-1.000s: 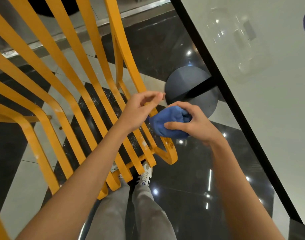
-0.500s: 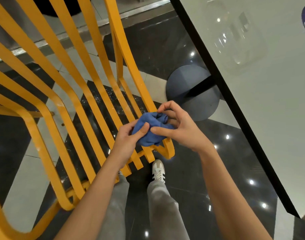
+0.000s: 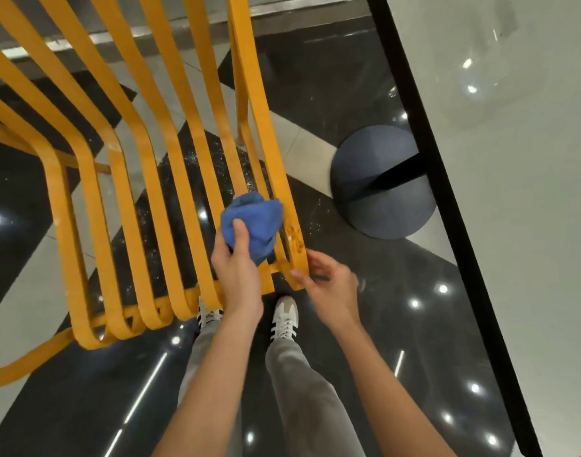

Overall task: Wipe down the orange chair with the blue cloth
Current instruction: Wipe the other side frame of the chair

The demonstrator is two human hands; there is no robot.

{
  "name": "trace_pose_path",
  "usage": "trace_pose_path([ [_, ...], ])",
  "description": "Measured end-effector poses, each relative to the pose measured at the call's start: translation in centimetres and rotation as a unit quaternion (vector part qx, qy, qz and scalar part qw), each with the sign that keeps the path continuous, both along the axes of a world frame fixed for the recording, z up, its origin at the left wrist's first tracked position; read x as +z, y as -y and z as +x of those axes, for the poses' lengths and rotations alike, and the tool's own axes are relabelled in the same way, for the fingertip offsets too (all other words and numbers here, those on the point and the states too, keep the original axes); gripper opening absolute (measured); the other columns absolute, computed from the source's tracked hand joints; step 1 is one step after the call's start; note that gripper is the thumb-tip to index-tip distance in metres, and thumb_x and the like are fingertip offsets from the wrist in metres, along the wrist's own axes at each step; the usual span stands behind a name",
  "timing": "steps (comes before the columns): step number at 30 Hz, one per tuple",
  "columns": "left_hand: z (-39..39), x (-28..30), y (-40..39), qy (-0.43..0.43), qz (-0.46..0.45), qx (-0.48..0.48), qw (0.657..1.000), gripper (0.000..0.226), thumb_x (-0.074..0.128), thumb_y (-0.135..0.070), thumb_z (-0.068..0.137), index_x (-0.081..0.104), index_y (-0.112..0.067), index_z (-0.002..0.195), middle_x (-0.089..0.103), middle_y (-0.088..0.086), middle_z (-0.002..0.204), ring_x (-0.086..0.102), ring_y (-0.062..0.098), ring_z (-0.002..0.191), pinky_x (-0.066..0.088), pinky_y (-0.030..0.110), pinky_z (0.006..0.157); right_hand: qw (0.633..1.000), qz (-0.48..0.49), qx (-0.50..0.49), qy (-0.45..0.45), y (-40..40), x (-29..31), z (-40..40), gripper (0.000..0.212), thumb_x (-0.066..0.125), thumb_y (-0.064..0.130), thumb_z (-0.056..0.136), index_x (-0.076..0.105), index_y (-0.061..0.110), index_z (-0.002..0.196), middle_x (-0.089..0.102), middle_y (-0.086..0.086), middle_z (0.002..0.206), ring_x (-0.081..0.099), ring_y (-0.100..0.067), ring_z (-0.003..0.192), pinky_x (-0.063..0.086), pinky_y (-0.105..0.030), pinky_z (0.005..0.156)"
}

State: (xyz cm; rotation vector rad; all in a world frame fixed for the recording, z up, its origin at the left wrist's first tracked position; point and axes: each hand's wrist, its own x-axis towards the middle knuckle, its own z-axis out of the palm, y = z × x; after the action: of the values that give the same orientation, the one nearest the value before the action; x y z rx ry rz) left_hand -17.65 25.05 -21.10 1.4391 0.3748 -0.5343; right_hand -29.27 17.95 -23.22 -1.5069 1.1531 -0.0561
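Observation:
The orange chair is made of curved metal slats and fills the left and centre of the view. A bunched blue cloth rests against the two rightmost slats near their lower bend. My left hand grips the cloth from below, thumb on top. My right hand is just right of the chair's outer slat, fingers apart, fingertips touching the slat's lower corner, holding nothing.
A white table top with a black edge runs down the right side. Its dark round base stands on the glossy black-and-grey floor. My grey trouser legs and white shoes are below the chair's edge.
The cloth passed from my right hand to my left hand. My right hand let go and moved right to the outer slat's corner. The view shifted, showing more of the chair's front edge.

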Motion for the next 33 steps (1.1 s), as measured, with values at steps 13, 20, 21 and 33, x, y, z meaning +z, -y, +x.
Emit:
trace_pose_path([
  [13,-4.7,-0.7,2.7,0.245,0.163,-0.126,0.947,0.042,0.069,-0.018,0.091,0.058,-0.006,0.13,0.066,0.001,0.118,0.061,0.002,0.103,0.047,0.011,0.09,0.994,-0.085,0.016,-0.066,0.0,-0.9,-0.2,0.019,0.075,0.032,0.084,0.074,0.031,0.103,0.076,0.013,0.084,0.071,-0.002,0.082,0.06,-0.041,0.08],
  [20,-2.6,-2.6,3.6,0.216,0.156,-0.084,0.96,0.018,0.069,-0.022,0.091,0.066,-0.005,0.096,0.062,-0.011,0.075,0.06,-0.003,0.068,0.044,0.01,0.061,0.995,-0.071,0.022,-0.063,0.2,-1.1,-0.3,0.024,0.078,0.03,0.076,0.074,0.033,0.1,0.075,0.016,0.082,0.071,-0.001,0.079,0.061,-0.041,0.076],
  [21,-3.3,-2.6,3.3,0.211,0.156,-0.079,0.962,0.016,0.07,-0.02,0.09,0.066,-0.006,0.095,0.062,-0.012,0.074,0.06,-0.004,0.067,0.044,0.01,0.06,0.995,-0.073,0.024,-0.064,0.2,-1.0,-0.4,0.023,0.078,0.03,0.077,0.074,0.033,0.099,0.075,0.016,0.081,0.071,0.0,0.078,0.061,-0.041,0.076],
  [33,-3.2,-2.5,3.8,0.175,0.173,-0.065,0.967,0.023,0.075,-0.024,0.086,0.068,-0.003,0.091,0.065,-0.008,0.074,0.061,-0.005,0.066,0.046,0.011,0.059,0.994,-0.073,0.047,-0.069,0.8,-1.0,-0.5,0.028,0.077,0.025,0.076,0.076,0.032,0.103,0.076,0.015,0.085,0.071,0.0,0.081,0.061,-0.039,0.074],
])
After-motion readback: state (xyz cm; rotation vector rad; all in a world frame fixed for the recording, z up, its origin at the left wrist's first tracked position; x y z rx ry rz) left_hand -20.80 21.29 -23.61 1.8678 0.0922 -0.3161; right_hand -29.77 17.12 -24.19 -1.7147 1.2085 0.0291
